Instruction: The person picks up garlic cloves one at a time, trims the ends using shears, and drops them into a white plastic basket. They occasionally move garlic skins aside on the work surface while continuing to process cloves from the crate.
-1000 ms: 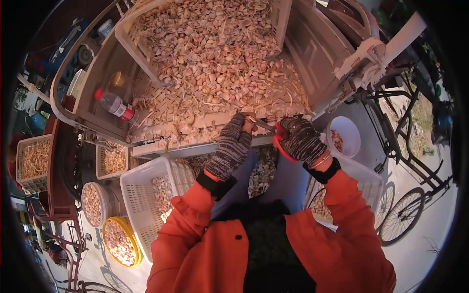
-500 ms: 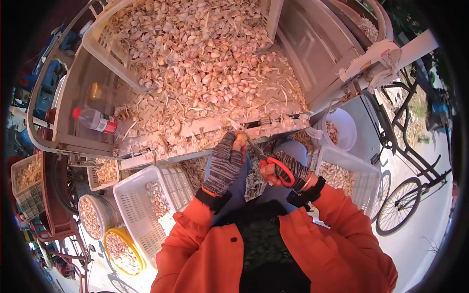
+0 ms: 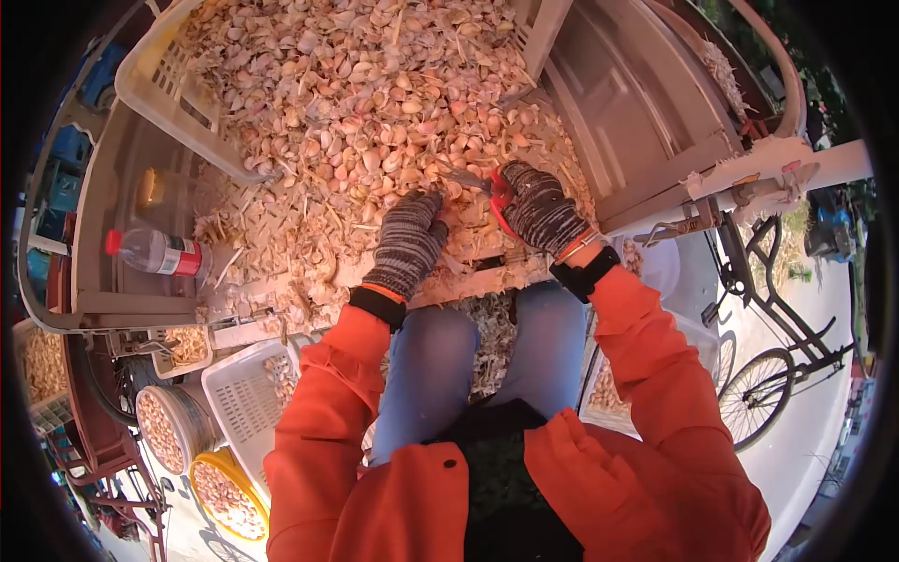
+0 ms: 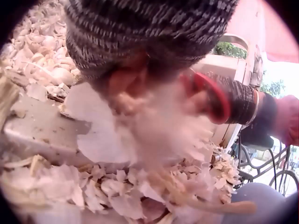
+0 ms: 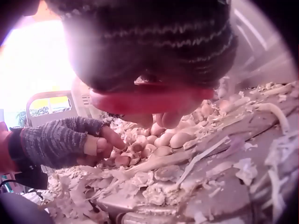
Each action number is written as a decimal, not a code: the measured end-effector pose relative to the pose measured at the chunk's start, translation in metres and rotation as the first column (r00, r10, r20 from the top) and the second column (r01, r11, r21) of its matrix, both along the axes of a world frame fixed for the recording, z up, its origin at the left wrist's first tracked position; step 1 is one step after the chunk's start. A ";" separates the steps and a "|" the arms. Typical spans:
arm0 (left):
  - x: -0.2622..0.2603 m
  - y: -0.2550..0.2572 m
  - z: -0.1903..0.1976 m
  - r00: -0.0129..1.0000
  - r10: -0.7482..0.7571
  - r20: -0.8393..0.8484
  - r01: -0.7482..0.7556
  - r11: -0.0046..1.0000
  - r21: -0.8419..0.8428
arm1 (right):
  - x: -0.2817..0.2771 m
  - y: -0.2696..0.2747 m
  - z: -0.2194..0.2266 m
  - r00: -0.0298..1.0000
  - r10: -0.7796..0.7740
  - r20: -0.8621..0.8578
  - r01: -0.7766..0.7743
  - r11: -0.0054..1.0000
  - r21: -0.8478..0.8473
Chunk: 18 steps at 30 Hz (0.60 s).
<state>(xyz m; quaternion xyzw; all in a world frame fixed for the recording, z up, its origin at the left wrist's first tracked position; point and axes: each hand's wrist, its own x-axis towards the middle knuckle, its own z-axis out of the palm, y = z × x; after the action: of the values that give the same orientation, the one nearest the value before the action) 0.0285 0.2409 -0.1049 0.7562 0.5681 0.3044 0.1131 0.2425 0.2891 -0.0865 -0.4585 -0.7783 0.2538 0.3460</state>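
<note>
My gloved left hand is low over the peelings at the front of a heap of garlic cloves. In the right wrist view, the left hand reaches its partly bent fingers to the cloves, with nothing clearly gripped. Blurred papery skins lie beneath it in the left wrist view. My right hand grips red-handled scissors, their blades pointing left over the heap. The red handle crosses below the right glove in the right wrist view.
A clear bottle lies at the left of the truck bed, near a tipped white crate. Below the bed stand a white crate, a yellow bucket and a white bucket. A bicycle is at right.
Both hands have moved forward from the bed's edge over the heap. The scissors have come away from the left fingers, which earlier pinched a garlic piece by the blades.
</note>
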 end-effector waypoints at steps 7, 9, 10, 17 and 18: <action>0.024 0.012 0.013 0.973 0.022 -0.231 -0.099 0.939 -0.328 | -0.013 0.010 -0.006 0.973 0.138 0.184 -0.120 0.988 -0.101; 0.023 0.011 0.018 0.978 0.042 -0.206 -0.106 0.944 -0.312 | -0.012 0.011 0.000 0.964 0.139 0.226 -0.125 0.989 -0.074; 0.019 0.007 0.016 0.994 0.073 -0.080 -0.093 0.953 -0.287 | -0.013 0.011 0.000 0.980 0.114 0.166 -0.103 0.992 -0.077; -0.010 -0.042 0.016 0.172 0.378 0.910 0.270 0.870 -0.412 | -0.028 0.016 -0.019 0.983 0.172 -0.064 -0.183 0.952 -0.246; -0.014 -0.049 0.016 -0.165 0.464 0.870 0.347 0.853 -0.390 | -0.030 0.019 -0.016 0.982 0.179 -0.066 -0.190 0.951 -0.245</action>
<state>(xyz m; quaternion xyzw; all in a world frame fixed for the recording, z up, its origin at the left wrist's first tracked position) 0.0144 0.1915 -0.0889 0.1551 0.3672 0.6094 0.6854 0.2129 0.3077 -0.1029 -0.4181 -0.7718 0.3908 0.2771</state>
